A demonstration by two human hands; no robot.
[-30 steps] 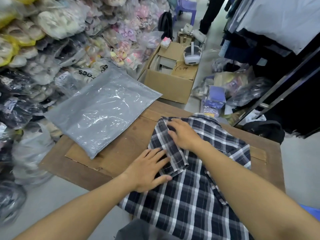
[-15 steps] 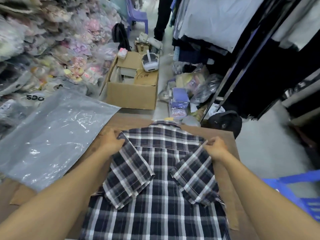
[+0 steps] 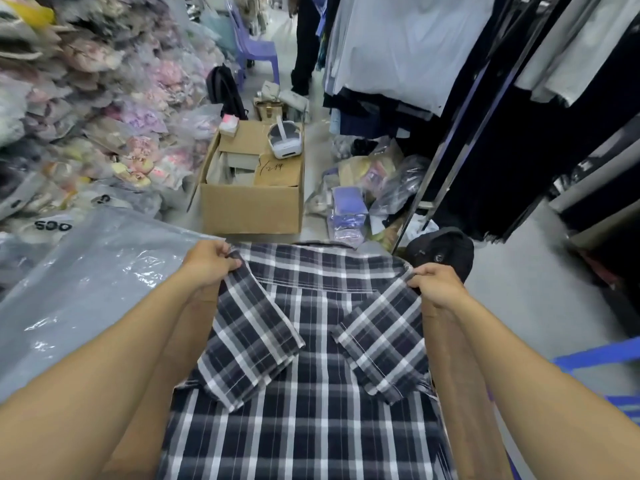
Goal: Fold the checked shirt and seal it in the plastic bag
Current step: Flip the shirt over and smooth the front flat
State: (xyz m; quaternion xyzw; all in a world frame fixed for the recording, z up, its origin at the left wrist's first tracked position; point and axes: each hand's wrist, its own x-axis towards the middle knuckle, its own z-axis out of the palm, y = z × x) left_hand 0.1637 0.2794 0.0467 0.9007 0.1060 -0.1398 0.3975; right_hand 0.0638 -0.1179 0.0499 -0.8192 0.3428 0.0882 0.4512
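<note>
The dark checked shirt lies back-up on the brown table, collar at the far edge, both short sleeves folded in over its back. My left hand pinches the shirt's left shoulder corner. At the opposite shoulder corner my right hand grips the cloth the same way. The grey plastic bag lies flat on the table's left side, just left of my left forearm.
An open cardboard box with a white headset stands on the floor beyond the table. Bagged goods are piled high along the left. Hanging clothes and a metal rack fill the right. A black bag sits by the table's far right corner.
My hands left the folded left sleeve and went to the two shoulder corners, which they now grip. The right sleeve has been folded in. The view swung left over the shirt.
</note>
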